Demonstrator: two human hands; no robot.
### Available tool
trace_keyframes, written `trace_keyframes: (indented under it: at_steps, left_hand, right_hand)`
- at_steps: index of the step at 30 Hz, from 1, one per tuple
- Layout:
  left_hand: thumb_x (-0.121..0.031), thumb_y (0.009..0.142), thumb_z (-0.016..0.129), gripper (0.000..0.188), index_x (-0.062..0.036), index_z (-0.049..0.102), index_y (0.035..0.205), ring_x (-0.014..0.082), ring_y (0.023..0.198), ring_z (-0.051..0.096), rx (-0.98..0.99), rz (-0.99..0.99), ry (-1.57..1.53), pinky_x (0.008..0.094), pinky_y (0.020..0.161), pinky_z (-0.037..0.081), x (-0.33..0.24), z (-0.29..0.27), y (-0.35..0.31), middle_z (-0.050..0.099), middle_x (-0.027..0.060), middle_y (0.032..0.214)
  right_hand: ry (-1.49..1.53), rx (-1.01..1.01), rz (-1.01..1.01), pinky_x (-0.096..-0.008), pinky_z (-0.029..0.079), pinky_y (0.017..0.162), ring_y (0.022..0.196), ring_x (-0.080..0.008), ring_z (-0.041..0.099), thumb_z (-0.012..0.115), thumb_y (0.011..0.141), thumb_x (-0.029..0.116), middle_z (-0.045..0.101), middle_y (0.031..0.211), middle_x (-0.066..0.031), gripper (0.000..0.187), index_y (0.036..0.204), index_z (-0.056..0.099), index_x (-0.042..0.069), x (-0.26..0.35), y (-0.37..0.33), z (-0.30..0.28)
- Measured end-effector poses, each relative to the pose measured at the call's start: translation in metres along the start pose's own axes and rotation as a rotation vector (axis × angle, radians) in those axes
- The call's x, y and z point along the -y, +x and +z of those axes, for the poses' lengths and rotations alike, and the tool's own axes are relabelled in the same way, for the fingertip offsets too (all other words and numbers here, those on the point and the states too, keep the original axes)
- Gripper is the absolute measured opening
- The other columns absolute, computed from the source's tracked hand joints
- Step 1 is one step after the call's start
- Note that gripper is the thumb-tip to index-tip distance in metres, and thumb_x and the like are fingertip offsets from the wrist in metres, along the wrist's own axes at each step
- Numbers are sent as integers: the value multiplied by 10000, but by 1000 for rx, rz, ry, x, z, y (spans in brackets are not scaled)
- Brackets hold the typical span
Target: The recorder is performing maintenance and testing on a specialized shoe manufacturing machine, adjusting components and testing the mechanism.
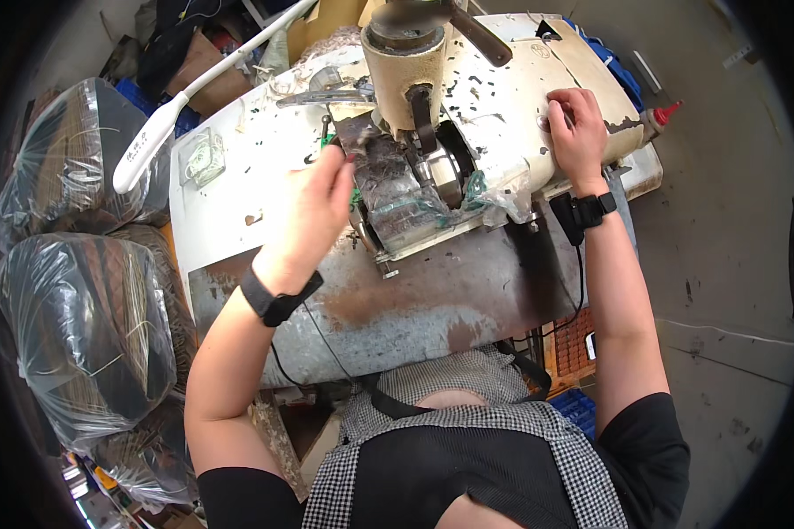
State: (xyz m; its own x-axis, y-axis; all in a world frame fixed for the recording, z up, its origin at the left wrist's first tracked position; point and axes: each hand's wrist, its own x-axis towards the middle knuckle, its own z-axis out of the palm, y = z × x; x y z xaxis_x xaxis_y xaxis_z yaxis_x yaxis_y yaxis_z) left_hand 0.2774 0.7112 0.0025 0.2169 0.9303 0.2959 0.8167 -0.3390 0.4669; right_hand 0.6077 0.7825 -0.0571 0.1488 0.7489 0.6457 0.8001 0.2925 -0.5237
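A cream machine (397, 84), by its shape a skiving machine, stands on the worktable with a worn, dark metal plate (384, 176) at its front. Beside the left edge of this plate is my left hand (313, 207), its fingers drawn together at the tips. Whatever they pinch, if anything, is too small to name. My right hand (579, 137) rests over the machine's cream cover (582, 75), with fingers curled against its surface. What lies under those fingertips is hidden. Between the hands a shiny round metal part (445, 172) shows in the machine's opening, with clear plastic film (503, 194) next to it.
A white lamp arm (154, 141) reaches in from the upper left. Small black scraps (468, 88) lie scattered over the white tabletop (229, 198), near a clear box (203, 159). Plastic-wrapped bundles (88, 326) are stacked at left. A red-tipped bottle (662, 115) stands at right.
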Motion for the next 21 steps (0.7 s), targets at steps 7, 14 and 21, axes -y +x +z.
trace_keyframes:
  at_steps: [7,14,21]
  left_hand:
    - [-112,860,617,144,-27,540,773,145,472,509,-32,83,-273,277,477,393,-1,-9,-18,511,85,551]
    - [-167,923,560,183,-42,543,791,72,535,400,-171,-214,-183,245,490,340,54,-2,-25,452,-18,583]
    - [-236,932,548,238,-32,596,817,54,603,389,99,-320,-418,222,548,330,101,-4,-54,469,-48,652]
  right_hand:
    - [-23,6,7,-318,482,685,770,-200,617,576,801,161,599,886,-61,106,840,636,83,-2,-1,1]
    - [-34,25,-24,-300,480,679,743,-191,604,576,807,148,590,876,-58,99,849,637,82,1,0,0]
    - [-7,72,-24,-288,481,682,739,-187,596,563,827,97,582,877,-86,103,881,636,47,-6,0,2]
